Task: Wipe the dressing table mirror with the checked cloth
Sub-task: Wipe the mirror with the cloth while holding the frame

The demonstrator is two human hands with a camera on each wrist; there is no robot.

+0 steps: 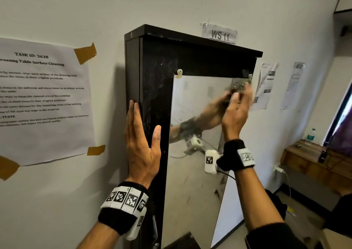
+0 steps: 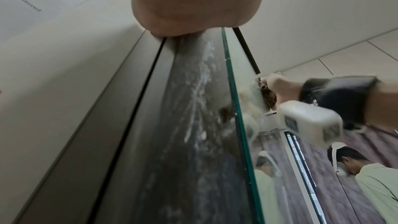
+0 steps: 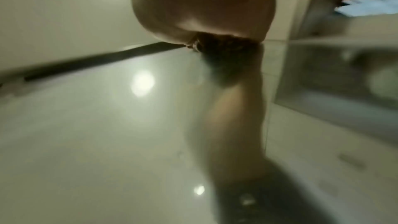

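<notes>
The mirror [image 1: 194, 105] is fixed to a tall black dressing table panel [image 1: 158, 73] against the wall. My right hand [image 1: 238, 107] presses the checked cloth [image 1: 239, 85] flat against the mirror's upper right corner; hand and cloth are motion-blurred. In the left wrist view the cloth [image 2: 268, 98] is bunched between the right hand [image 2: 280, 88] and the glass [image 2: 243, 125]. The right wrist view shows the cloth [image 3: 226, 50] under the palm [image 3: 200, 6] on the mirror [image 3: 107, 125]. My left hand [image 1: 142, 126] lies flat on the panel's left edge, fingers straight, thumb on the dusty front face.
A taped task sheet [image 1: 42, 100] hangs on the wall to the left, a "WS 11" label [image 1: 220, 34] above the panel, more papers [image 1: 265, 86] to the right. A wooden side table [image 1: 312, 159] with a water bottle [image 1: 310, 136] stands at right. Another person [image 2: 370, 176] is nearby.
</notes>
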